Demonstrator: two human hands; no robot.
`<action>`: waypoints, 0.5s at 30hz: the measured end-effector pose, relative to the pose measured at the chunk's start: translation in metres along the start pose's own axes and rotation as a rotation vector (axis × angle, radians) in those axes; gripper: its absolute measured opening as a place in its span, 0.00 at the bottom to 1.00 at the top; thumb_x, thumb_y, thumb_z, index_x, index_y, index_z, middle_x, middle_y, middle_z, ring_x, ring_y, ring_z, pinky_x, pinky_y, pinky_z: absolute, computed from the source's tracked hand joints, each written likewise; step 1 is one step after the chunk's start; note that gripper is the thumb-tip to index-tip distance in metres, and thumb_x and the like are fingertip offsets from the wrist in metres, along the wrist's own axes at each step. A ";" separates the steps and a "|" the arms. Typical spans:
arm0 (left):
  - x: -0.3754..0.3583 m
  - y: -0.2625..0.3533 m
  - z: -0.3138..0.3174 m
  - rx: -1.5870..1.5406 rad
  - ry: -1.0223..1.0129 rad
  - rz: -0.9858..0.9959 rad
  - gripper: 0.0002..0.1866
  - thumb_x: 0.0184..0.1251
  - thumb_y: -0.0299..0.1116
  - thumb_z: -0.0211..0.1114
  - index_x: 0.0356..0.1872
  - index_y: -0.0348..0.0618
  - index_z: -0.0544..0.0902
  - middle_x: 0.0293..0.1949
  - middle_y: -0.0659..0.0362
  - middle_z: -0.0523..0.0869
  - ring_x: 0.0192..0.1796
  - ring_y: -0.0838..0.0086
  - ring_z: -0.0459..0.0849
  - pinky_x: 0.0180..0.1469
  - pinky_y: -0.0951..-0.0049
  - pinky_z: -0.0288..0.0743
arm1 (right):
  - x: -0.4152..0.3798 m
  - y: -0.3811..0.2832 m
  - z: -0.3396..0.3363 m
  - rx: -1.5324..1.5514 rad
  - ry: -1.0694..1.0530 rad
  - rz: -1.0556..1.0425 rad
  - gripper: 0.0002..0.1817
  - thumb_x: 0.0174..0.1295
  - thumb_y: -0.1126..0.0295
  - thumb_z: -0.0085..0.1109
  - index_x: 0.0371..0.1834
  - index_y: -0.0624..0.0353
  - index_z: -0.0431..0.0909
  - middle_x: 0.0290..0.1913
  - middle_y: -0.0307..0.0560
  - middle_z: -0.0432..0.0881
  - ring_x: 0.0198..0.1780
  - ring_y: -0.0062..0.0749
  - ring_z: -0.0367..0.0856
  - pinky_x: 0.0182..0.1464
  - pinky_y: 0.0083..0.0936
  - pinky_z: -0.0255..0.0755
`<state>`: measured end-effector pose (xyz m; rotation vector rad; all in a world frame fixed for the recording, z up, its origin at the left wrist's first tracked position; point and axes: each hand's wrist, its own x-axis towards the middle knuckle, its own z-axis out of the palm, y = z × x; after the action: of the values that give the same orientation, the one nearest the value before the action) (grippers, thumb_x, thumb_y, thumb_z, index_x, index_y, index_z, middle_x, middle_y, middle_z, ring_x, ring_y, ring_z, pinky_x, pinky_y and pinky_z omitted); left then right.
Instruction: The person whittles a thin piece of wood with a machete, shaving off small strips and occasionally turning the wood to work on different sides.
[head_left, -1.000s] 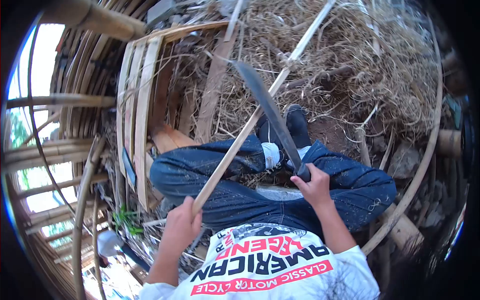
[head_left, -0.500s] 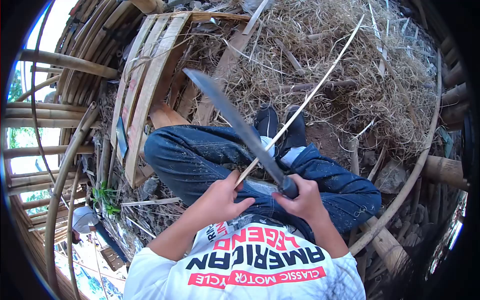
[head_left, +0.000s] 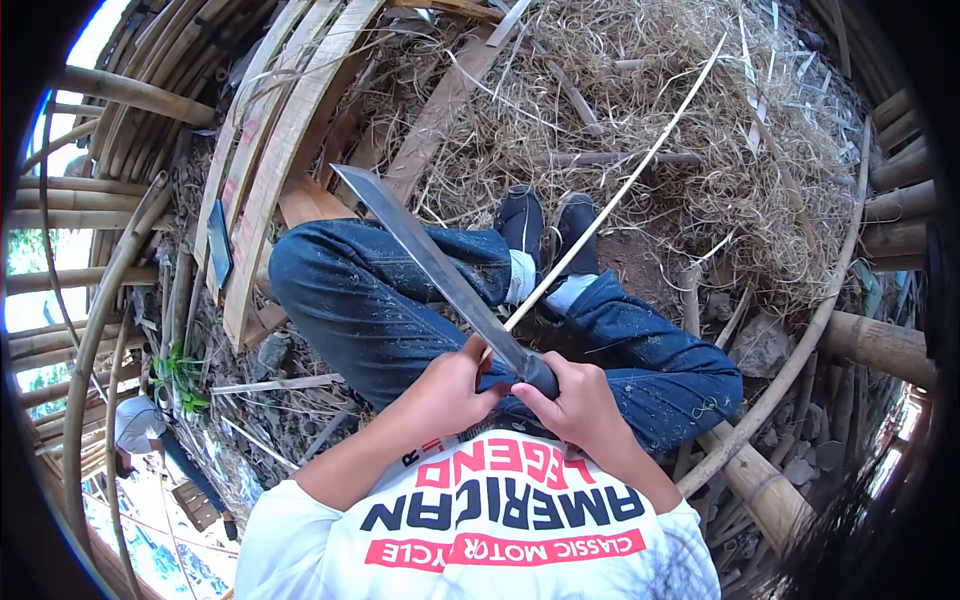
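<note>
My right hand (head_left: 578, 400) is wrapped round the dark handle of a machete (head_left: 430, 262), whose long blade points up and left across my lap. A thin pale bamboo strip (head_left: 632, 182) is pinched in my left hand (head_left: 455, 395), close to its near end. From there the strip slants up and right, past my shoes, over the shavings. The blade crosses the strip just above my left fingers, and both hands are close together in front of my shirt. Under them are my bent legs in blue jeans (head_left: 370, 290).
Curly shavings (head_left: 640, 110) cover the ground ahead. A slatted wooden crate (head_left: 290, 130) with a phone-like flat dark object (head_left: 219, 243) against it stands at left. Bamboo poles (head_left: 880, 345) frame both sides; a curved pole (head_left: 800, 370) runs at right. A person (head_left: 140, 425) is at lower left.
The machete blade has swung slightly left and lower, and its handle has come nearer my left hand. The bamboo strip stays in my left hand. My view has shifted slightly.
</note>
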<state>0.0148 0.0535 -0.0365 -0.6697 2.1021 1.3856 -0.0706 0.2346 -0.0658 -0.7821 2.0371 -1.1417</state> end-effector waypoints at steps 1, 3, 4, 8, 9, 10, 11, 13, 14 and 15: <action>0.000 0.000 0.001 -0.007 0.000 0.004 0.24 0.59 0.27 0.69 0.57 0.33 0.73 0.40 0.43 0.86 0.42 0.57 0.86 0.47 0.65 0.78 | -0.001 -0.001 -0.001 -0.054 0.011 -0.008 0.26 0.59 0.47 0.66 0.37 0.65 0.81 0.24 0.58 0.83 0.27 0.53 0.85 0.29 0.38 0.78; 0.000 -0.003 0.002 0.009 0.024 0.056 0.24 0.60 0.27 0.68 0.56 0.29 0.72 0.39 0.39 0.86 0.43 0.47 0.87 0.46 0.61 0.79 | -0.001 -0.002 -0.003 -0.111 0.019 -0.018 0.26 0.59 0.46 0.66 0.37 0.64 0.81 0.24 0.58 0.83 0.27 0.53 0.85 0.29 0.38 0.78; 0.000 -0.004 0.003 0.005 0.025 0.056 0.24 0.60 0.27 0.68 0.56 0.29 0.72 0.39 0.39 0.86 0.43 0.47 0.87 0.46 0.61 0.79 | -0.002 -0.002 -0.004 -0.143 0.019 -0.017 0.27 0.59 0.45 0.66 0.38 0.64 0.82 0.24 0.58 0.83 0.27 0.53 0.85 0.29 0.38 0.78; 0.002 -0.011 0.008 0.076 0.003 0.059 0.25 0.62 0.28 0.67 0.57 0.27 0.69 0.36 0.37 0.85 0.40 0.45 0.86 0.43 0.60 0.79 | -0.006 0.000 -0.006 -0.233 0.028 -0.020 0.27 0.58 0.44 0.66 0.37 0.62 0.81 0.23 0.56 0.82 0.26 0.51 0.85 0.29 0.37 0.78; 0.001 -0.012 0.008 0.123 0.010 0.075 0.25 0.62 0.28 0.67 0.56 0.27 0.68 0.33 0.37 0.85 0.37 0.45 0.86 0.41 0.59 0.79 | -0.006 0.000 -0.007 -0.236 0.024 -0.018 0.27 0.58 0.44 0.66 0.37 0.62 0.81 0.23 0.56 0.82 0.26 0.51 0.85 0.29 0.37 0.78; 0.000 -0.013 0.008 0.119 0.008 0.074 0.25 0.62 0.28 0.67 0.56 0.27 0.68 0.33 0.37 0.85 0.37 0.45 0.86 0.41 0.59 0.79 | -0.007 0.000 -0.008 -0.273 0.049 -0.015 0.27 0.58 0.43 0.66 0.35 0.62 0.81 0.22 0.56 0.82 0.26 0.51 0.85 0.28 0.37 0.78; -0.001 -0.014 0.007 0.114 0.021 0.100 0.25 0.63 0.29 0.67 0.55 0.27 0.67 0.30 0.38 0.84 0.35 0.45 0.86 0.38 0.59 0.77 | -0.007 0.000 -0.010 -0.311 0.075 -0.013 0.27 0.58 0.43 0.66 0.33 0.61 0.80 0.22 0.55 0.82 0.26 0.51 0.85 0.28 0.38 0.77; -0.003 -0.013 0.006 0.106 0.034 0.126 0.24 0.63 0.29 0.67 0.53 0.26 0.67 0.27 0.38 0.82 0.32 0.46 0.85 0.35 0.58 0.76 | -0.004 0.008 -0.017 -0.301 0.075 0.028 0.27 0.58 0.43 0.66 0.32 0.61 0.79 0.22 0.55 0.82 0.25 0.51 0.85 0.27 0.38 0.77; -0.002 -0.012 0.005 0.110 0.023 0.116 0.23 0.63 0.29 0.67 0.52 0.27 0.66 0.24 0.40 0.81 0.30 0.46 0.84 0.33 0.57 0.74 | -0.003 0.012 -0.019 -0.290 0.077 0.066 0.27 0.58 0.43 0.66 0.30 0.60 0.79 0.21 0.54 0.81 0.25 0.50 0.84 0.27 0.38 0.76; -0.002 -0.011 0.005 0.113 0.013 0.106 0.22 0.63 0.29 0.67 0.50 0.27 0.66 0.22 0.41 0.80 0.28 0.46 0.83 0.31 0.56 0.73 | -0.003 0.014 -0.018 -0.317 0.103 0.028 0.27 0.58 0.43 0.66 0.30 0.60 0.78 0.21 0.53 0.81 0.24 0.50 0.84 0.26 0.37 0.75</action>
<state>0.0246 0.0549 -0.0441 -0.5295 2.2356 1.3098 -0.0852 0.2522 -0.0704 -0.8583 2.3430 -0.8684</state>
